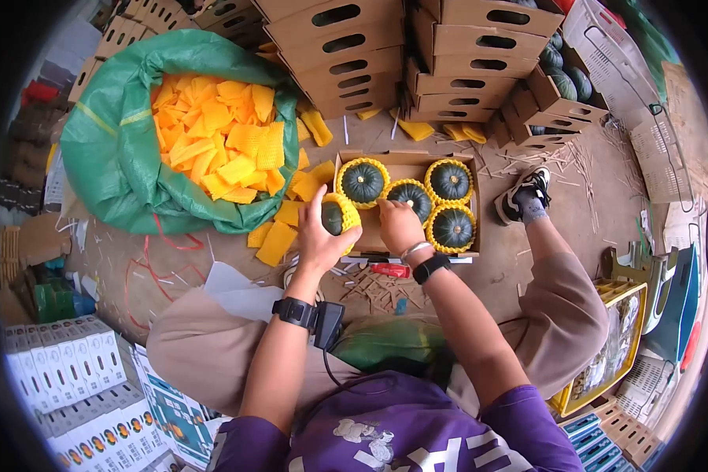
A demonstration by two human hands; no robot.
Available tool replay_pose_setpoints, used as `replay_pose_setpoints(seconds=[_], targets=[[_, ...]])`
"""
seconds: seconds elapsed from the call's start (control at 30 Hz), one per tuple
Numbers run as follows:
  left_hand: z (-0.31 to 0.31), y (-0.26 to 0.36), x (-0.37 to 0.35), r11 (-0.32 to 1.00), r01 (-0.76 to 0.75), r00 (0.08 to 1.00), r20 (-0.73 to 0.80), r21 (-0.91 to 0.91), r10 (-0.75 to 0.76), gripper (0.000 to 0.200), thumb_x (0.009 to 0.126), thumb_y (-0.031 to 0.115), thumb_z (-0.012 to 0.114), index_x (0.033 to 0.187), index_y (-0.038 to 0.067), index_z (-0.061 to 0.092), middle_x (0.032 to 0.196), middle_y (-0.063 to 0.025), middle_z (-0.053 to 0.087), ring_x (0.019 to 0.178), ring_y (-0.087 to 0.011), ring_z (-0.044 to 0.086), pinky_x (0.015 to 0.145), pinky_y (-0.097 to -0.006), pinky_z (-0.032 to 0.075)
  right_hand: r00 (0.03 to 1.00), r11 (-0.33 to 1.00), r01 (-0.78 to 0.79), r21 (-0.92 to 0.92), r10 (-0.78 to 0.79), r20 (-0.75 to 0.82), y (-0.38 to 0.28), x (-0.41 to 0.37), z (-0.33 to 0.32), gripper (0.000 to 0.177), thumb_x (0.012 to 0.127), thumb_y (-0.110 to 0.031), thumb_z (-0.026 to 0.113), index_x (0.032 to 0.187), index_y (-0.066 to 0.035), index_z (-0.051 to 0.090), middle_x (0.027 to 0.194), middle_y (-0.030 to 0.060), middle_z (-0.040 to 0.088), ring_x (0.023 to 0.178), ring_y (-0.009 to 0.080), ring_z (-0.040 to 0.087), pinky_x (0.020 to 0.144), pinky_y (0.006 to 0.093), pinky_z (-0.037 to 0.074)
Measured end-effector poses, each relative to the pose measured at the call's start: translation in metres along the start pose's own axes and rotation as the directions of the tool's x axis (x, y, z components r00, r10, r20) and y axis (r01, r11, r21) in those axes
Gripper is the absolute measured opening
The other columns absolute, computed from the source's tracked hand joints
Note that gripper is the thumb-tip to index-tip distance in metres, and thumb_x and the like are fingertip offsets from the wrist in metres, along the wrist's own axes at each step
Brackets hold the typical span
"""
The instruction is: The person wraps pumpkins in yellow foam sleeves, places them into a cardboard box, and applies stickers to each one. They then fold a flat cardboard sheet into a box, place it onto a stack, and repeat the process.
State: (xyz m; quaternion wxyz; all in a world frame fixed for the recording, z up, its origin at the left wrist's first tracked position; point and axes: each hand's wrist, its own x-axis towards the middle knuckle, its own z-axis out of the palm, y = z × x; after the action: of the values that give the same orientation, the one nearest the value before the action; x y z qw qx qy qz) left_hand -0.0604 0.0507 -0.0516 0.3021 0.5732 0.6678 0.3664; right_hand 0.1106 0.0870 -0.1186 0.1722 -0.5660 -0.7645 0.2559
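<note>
The open carton point(406, 167) is set on the floor point(495, 271) and serves as the landmark. At its left edge, a dark green squash point(333, 218) is held in the left hand point(322, 240); the fingers and thumb are spread wide and closed around its sides. This squash is tilted and partly wrapped in a yellow foam net point(349, 206).

Inside the carton, the central squash point(411, 198) is reached by the right hand point(400, 228), whose fingers are bent, with the fingertips at the net's rim. Whether it is gripped cannot be told. Three more netted squashes are seated in the carton: one at the far left point(363, 182), one at the far right point(450, 181) and one at the near right point(452, 227).

To the left of the carton, a green sack point(106, 157) is filled with flat yellow foam nets point(212, 130), and some loose nets point(276, 243) are scattered between the two. Behind the carton, stacked cartons point(346, 47) are seen. To its right, a shoe point(521, 195) is planted, and just in front of it a small red object point(390, 270) is left on the floor.
</note>
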Motion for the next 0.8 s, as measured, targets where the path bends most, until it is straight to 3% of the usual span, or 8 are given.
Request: replay_pose_setpoints(seconds=[0.07, 0.17, 0.23, 0.47, 0.53, 0.63, 0.7, 0.8], targets=[[0.026, -0.006, 0.016, 0.977, -0.192, 0.977, -0.079, 0.097, 0.200, 0.081, 0.057, 0.026, 0.079, 0.128, 0.011, 0.044, 0.111, -0.0161, 0.044, 0.104, -0.0346, 0.046, 0.092, -0.0433, 0.040, 0.996, 0.941, 0.079, -0.329, -0.059, 0.071, -0.014, 0.030, -0.010, 0.046, 0.084, -0.018, 0.055, 0.128, -0.028, 0.049, 0.109, 0.0129, 0.053, 0.107, 0.0309, 0.051, 0.077, 0.0394, 0.051], [0.041, -0.017, 0.008, 0.850, -0.340, 0.935, 0.245, 0.402, 0.258, 0.069, 0.051, 0.023, 0.082, 0.114, 0.019, 0.055, 0.113, -0.0126, 0.043, 0.109, -0.0335, 0.041, 0.093, -0.0431, 0.036, 0.981, 0.896, 0.070, -0.439, 0.019, 0.195, -0.010, 0.058, -0.012, 0.063, 0.082, -0.024, 0.059, 0.136, -0.045, 0.035, 0.113, 0.0156, 0.050, 0.105, 0.0312, 0.052, 0.079, 0.0355, 0.051], [0.045, -0.015, 0.006, 0.787, -0.414, 0.881, 0.418, 0.458, 0.220, 0.063, 0.051, 0.022, 0.080, 0.110, 0.017, 0.057, 0.113, -0.0131, 0.043, 0.110, -0.0336, 0.040, 0.094, -0.0446, 0.032, 0.982, 0.883, 0.110, -0.456, -0.027, 0.185, -0.004, 0.060, -0.020, 0.060, 0.083, -0.024, 0.058, 0.135, -0.045, 0.037, 0.111, 0.0139, 0.050, 0.103, 0.0305, 0.053, 0.078, 0.0349, 0.051], [0.071, -0.033, 0.015, 0.784, -0.281, 0.928, 0.365, 0.554, 0.074, 0.067, 0.056, 0.027, 0.080, 0.115, 0.011, 0.053, 0.119, -0.0136, 0.040, 0.111, -0.0337, 0.038, 0.095, -0.0425, 0.031, 0.989, 0.899, 0.085, -0.430, -0.023, 0.148, -0.007, 0.054, -0.010, 0.062, 0.080, -0.025, 0.062, 0.134, -0.044, 0.039, 0.108, 0.0132, 0.050, 0.100, 0.0303, 0.053, 0.074, 0.0378, 0.053], [0.062, -0.027, 0.019, 0.756, -0.289, 0.866, 0.497, 0.588, -0.055, 0.073, 0.063, 0.037, 0.078, 0.125, 0.013, 0.048, 0.125, -0.0133, 0.038, 0.118, -0.0347, 0.035, 0.101, -0.0417, 0.028, 0.979, 0.903, 0.087, -0.422, 0.001, 0.204, -0.012, 0.055, -0.019, 0.063, 0.080, -0.021, 0.061, 0.135, -0.042, 0.039, 0.109, 0.0131, 0.050, 0.102, 0.0304, 0.052, 0.078, 0.0385, 0.052], [0.028, -0.007, 0.045, 0.840, -0.302, 0.780, 0.624, 0.451, -0.054, 0.062, 0.070, 0.039, 0.074, 0.122, 0.009, 0.056, 0.113, -0.0146, 0.057, 0.110, -0.0288, 0.050, 0.098, -0.0404, 0.035, 0.992, 0.986, 0.026, -0.162, -0.006, 0.122, -0.014, 0.044, -0.032, 0.049, 0.078, -0.015, 0.061, 0.127, -0.021, 0.052, 0.113, 0.0164, 0.052, 0.104, 0.0337, 0.052, 0.085, 0.0388, 0.048], [0.013, -0.052, 0.074, 0.972, 0.219, 0.960, 0.201, -0.091, -0.198, 0.035, 0.078, 0.019, 0.070, 0.109, 0.004, 0.063, 0.089, -0.0145, 0.068, 0.080, -0.0260, 0.065, 0.073, -0.0355, 0.051, 0.995, 0.995, 0.099, 0.021, -0.099, 0.006, -0.022, 0.017, -0.037, 0.041, 0.077, -0.013, 0.063, 0.118, -0.011, 0.058, 0.106, 0.0173, 0.056, 0.098, 0.0338, 0.056, 0.082, 0.0395, 0.048], [0.005, -0.133, 0.112, 0.850, 0.418, 0.890, -0.333, 0.321, -0.312, 0.054, 0.073, 0.023, 0.074, 0.113, -0.006, 0.054, 0.109, -0.0249, 0.060, 0.102, -0.0372, 0.058, 0.088, -0.0408, 0.046, 0.974, 0.951, -0.083, 0.296, 0.014, 0.228, -0.055, -0.040, -0.046, 0.032, 0.079, -0.013, 0.063, 0.111, -0.007, 0.061, 0.093, 0.0154, 0.060, 0.084, 0.0322, 0.061, 0.073, 0.0410, 0.050]])
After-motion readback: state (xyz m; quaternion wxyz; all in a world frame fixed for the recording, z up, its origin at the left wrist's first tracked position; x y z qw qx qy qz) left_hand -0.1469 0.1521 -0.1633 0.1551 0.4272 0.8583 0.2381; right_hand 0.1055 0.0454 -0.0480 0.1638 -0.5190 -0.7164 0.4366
